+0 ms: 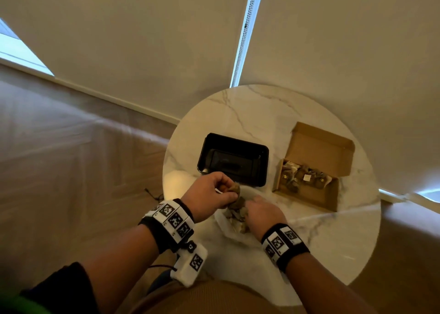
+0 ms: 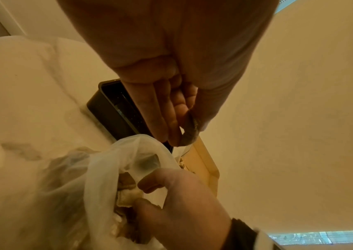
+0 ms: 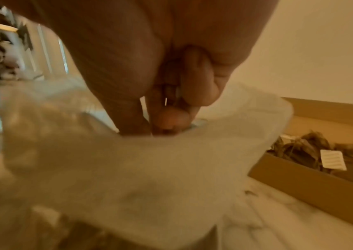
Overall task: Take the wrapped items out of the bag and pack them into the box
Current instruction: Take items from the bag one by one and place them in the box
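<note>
From the head camera, a round table (image 1: 333, 230) has bare room near its front edge; a black tray (image 1: 234, 160) and an open box (image 1: 316, 168) of wrapped items sit farther back. From the left wrist, the left hand (image 2: 171, 101) pinches a brown wrapped item (image 2: 189, 132) above the clear bag (image 2: 98, 169). From the right wrist, the right hand (image 3: 160, 101) pinches the bag's rim.
</note>
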